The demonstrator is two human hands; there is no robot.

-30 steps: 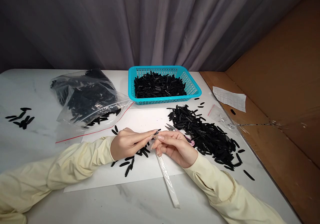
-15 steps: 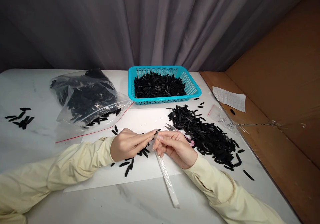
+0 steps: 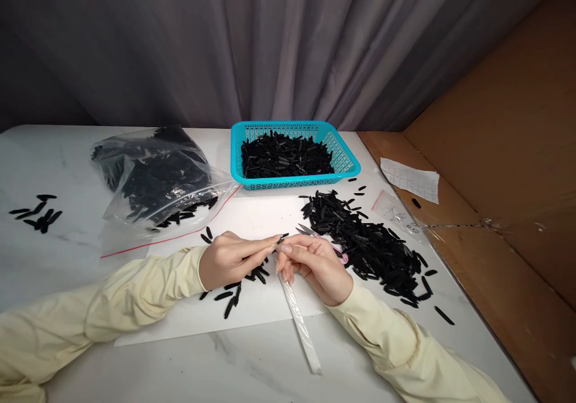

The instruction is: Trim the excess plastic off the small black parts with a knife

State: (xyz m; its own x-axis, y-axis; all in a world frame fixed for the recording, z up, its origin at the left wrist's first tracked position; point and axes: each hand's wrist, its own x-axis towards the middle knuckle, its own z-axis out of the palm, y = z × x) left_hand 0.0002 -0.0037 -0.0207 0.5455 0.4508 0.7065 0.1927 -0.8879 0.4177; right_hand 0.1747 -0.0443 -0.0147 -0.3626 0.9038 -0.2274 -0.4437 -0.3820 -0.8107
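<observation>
Over the white sheet [image 3: 180,319], my two hands meet at the fingertips. My left hand [image 3: 231,261], its fingers straight and pressed together, pinches a small, slender black piece [image 3: 282,237] whose tip pokes out. My right hand [image 3: 315,265] has thumb and forefinger closed against the same spot. From its curled fingers a long, glossy white strip [image 3: 299,325] slants down toward the table's front. What the touching fingertips cover is hidden. Just behind my right hand lie scissors [image 3: 306,230] with pink handles, partly covered. Loose black pieces [image 3: 231,301] lie beneath my left hand.
A turquoise basket [image 3: 294,181] of black pieces stands at the back. To its left is a clear zip bag [image 3: 153,175] full of them. A big pile [image 3: 369,241] spreads rightward, beside a plastic bag [image 3: 396,211], a paper slip [image 3: 409,178] and a cardboard wall [image 3: 504,121].
Hardly anything differs. The view has shifted very slightly, and both hands keep the same hold at the fingertips.
</observation>
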